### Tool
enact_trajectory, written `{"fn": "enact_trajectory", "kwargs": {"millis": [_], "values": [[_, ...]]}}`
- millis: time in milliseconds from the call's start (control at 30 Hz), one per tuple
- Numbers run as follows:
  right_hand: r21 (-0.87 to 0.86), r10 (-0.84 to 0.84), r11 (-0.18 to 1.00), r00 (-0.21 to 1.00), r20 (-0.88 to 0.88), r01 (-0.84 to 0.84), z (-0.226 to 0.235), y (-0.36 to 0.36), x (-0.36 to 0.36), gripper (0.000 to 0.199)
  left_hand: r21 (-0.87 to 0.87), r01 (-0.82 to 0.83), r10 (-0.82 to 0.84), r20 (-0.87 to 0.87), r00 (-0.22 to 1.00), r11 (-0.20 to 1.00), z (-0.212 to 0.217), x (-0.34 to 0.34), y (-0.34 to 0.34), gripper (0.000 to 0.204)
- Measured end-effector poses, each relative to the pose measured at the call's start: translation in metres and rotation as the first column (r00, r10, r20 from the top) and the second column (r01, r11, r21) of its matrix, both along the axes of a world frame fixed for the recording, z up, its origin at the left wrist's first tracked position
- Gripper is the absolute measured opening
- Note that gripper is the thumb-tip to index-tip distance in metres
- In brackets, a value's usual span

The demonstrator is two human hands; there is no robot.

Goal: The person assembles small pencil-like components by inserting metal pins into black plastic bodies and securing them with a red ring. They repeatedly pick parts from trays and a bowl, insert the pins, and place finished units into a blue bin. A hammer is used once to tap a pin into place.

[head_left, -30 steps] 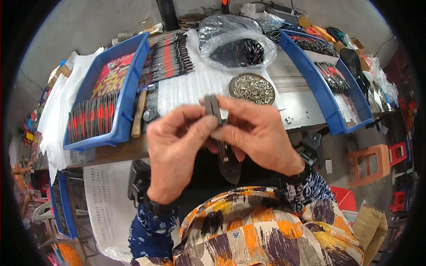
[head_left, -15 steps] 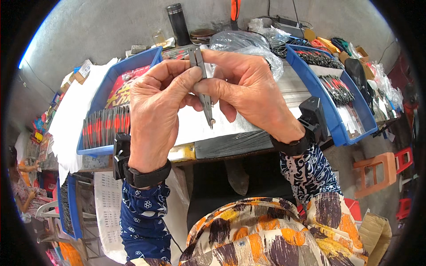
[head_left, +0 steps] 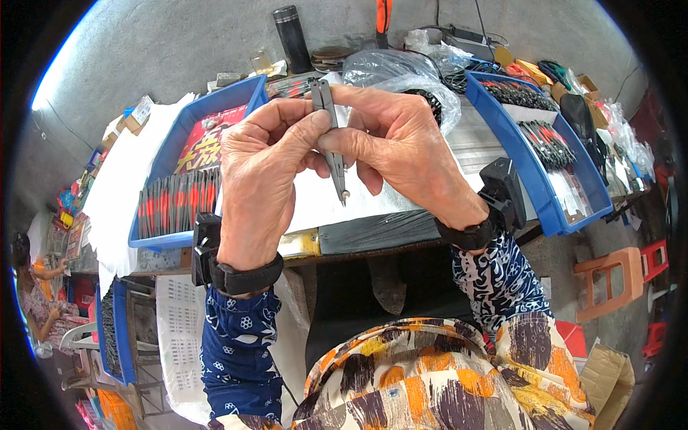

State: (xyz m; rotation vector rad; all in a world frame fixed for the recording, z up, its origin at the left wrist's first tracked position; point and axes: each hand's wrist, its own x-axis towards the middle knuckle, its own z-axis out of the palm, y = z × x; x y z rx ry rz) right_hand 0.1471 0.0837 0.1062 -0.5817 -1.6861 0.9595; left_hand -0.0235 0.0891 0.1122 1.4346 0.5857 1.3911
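Observation:
A slim, dark grey two-legged tool (head_left: 335, 169) is held upright above the front of the table, its exact kind unclear. Its upper end looks forked, and a small shiny metal piece sits at the pointed lower end. My left hand (head_left: 261, 165) pinches its upper part from the left, thumb on the front face. From the other side my right hand (head_left: 408, 154) grips it too, thumb against the middle and index finger by the top. The other fingertips are partly hidden behind it. White paper (head_left: 387, 202) lies below on the table.
To the left stands a blue tray (head_left: 156, 241) with a row of black-and-red pieces (head_left: 179, 201). Another blue tray (head_left: 527, 172) at right holds bundles of similar pieces. A black flask (head_left: 290, 39) and clear plastic bags (head_left: 390, 68) are at the back. Stools (head_left: 609, 283) stand lower right.
My left hand has shifted slightly right, and the tool now stands a little more upright. Both hands keep their grip.

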Motion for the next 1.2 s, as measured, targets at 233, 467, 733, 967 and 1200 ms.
{"fn": "enact_trajectory", "kwargs": {"millis": [233,467,733,967,1200], "values": [[0.031,-0.063,0.998,0.998,0.026,0.062,-0.007,0.001,-0.002,0.036,-0.006,-0.001,0.001,0.007,1.0,1.0,-0.006,0.0,-0.001,0.017],[-0.064,-0.026,0.998,1.0,-0.003,0.025,-0.014,-0.003,-0.001,0.043,-0.036,0.027,-0.027,0.005,1.0,0.999,-0.015,-0.001,0.001,0.016],[-0.126,-0.043,0.991,0.999,0.006,0.044,-0.028,-0.008,-0.001,0.043,-0.093,0.056,-0.049,0.071,0.996,0.994,-0.032,0.002,-0.001,0.015],[-0.129,-0.058,0.99,0.998,-0.004,0.057,-0.043,-0.008,0.0,0.037,-0.159,0.063,-0.053,0.068,0.996,0.985,-0.043,0.005,-0.003,0.016],[-0.207,-0.053,0.977,0.998,0.024,0.057,-0.054,-0.006,0.003,0.038,-0.288,0.06,-0.044,0.059,0.997,0.956,-0.056,0.006,0.001,0.015]]}}
